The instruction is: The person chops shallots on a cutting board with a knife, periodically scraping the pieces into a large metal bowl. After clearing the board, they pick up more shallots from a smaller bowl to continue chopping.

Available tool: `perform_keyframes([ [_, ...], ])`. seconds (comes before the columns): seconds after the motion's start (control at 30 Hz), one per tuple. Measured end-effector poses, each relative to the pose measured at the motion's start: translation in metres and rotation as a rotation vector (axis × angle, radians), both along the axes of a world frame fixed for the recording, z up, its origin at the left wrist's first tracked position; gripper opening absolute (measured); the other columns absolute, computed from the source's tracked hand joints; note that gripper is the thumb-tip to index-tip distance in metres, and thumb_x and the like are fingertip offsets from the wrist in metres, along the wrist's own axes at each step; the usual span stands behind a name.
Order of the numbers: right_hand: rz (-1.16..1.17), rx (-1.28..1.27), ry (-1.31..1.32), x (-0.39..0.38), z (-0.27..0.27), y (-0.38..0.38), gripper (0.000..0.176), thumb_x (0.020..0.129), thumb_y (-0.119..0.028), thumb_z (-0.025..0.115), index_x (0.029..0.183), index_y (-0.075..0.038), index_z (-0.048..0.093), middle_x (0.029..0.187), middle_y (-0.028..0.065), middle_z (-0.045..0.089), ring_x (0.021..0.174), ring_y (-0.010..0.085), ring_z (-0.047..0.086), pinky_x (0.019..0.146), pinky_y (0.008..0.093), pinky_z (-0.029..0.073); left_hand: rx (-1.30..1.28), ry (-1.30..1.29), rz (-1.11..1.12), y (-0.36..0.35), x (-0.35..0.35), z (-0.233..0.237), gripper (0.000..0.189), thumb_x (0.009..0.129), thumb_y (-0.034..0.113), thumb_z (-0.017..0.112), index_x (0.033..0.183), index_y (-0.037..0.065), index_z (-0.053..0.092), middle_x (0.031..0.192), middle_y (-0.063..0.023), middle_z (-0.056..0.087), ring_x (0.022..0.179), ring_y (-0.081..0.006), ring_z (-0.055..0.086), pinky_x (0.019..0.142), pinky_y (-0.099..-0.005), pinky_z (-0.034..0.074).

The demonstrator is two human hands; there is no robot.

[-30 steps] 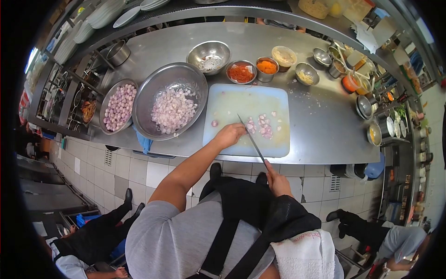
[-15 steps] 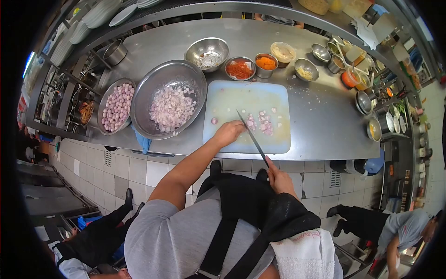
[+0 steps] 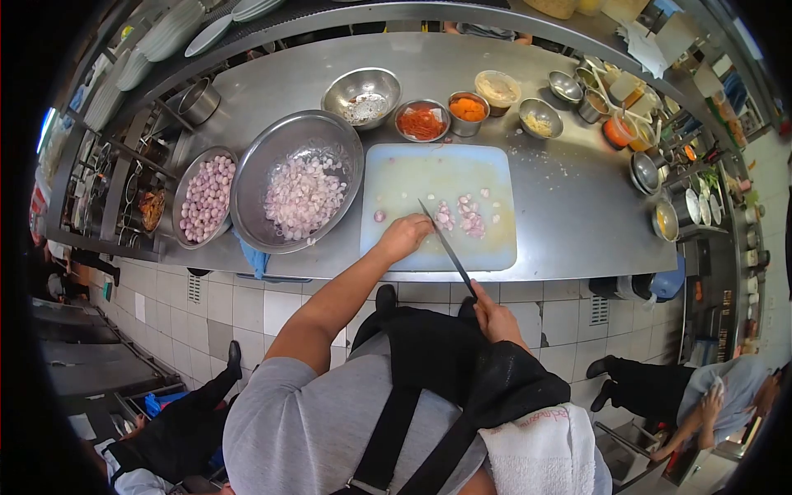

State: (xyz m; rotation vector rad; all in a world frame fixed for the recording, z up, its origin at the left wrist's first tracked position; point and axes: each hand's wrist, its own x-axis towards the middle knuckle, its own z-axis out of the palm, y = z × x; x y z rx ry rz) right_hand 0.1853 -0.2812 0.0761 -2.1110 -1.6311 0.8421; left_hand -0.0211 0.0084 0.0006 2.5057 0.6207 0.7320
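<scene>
My right hand [image 3: 497, 318] is closed round the handle of a kitchen knife [image 3: 450, 252], its blade slanting up and left across the white cutting board [image 3: 396, 177]. Against the blade's left side, my left hand [image 3: 404, 238] presses curled fingers to the board; whatever they hold is hidden. Just right of the blade lie sliced shallots [image 3: 470, 216] in small heaps. One whole peeled shallot [image 3: 379, 216] sits near the board's left edge. Left of the board, a large steel bowl [image 3: 247, 194] holds many shallot slices, and a smaller bowl [image 3: 179, 206] beside it holds whole peeled shallots.
Behind the board stand a steel bowl [image 3: 330, 103], containers of red strips [image 3: 422, 123] and orange food [image 3: 468, 108], and a tub [image 3: 497, 87]. A bowl of chopped bits [image 3: 540, 124] is further right. A blue cloth [image 3: 252, 257] hangs at the counter edge. Co-workers are on both sides.
Both hands and the knife stay almost in place on the board. The view has shifted slightly. At the right, a co-worker's hands have come up in front of the body.
</scene>
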Motion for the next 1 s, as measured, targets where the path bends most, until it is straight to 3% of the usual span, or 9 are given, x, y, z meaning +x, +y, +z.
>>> perform_keyframes([
  [0.5, 0.013, 0.051, -0.007, -0.001, 0.010, -0.005, 0.065, 0.110, -0.024, 0.060, 0.170, -0.036, 0.037, 0.083, 0.0255, 0.073, 0.077, 0.0492, 0.071, 0.075, 0.0602, 0.056, 0.004, -0.005, 0.005, -0.001, 0.000, 0.003, 0.012, 0.089, 0.001, 0.076, 0.100, 0.004, 0.079, 0.112, -0.0110, 0.077, 0.106, -0.0319, 0.075, 0.091, -0.0435, 0.063],
  [1.0, -0.017, 0.030, 0.090, 0.005, -0.013, 0.001, 0.065, 0.109, -0.021, 0.063, 0.168, -0.036, 0.042, 0.087, 0.0266, 0.074, 0.082, 0.0493, 0.072, 0.078, 0.0582, 0.057, 0.020, 0.016, -0.016, 0.002, -0.002, 0.008, 0.013, 0.089, 0.001, 0.074, 0.101, 0.004, 0.079, 0.114, -0.0105, 0.076, 0.108, -0.0321, 0.073, 0.090, -0.0435, 0.062],
])
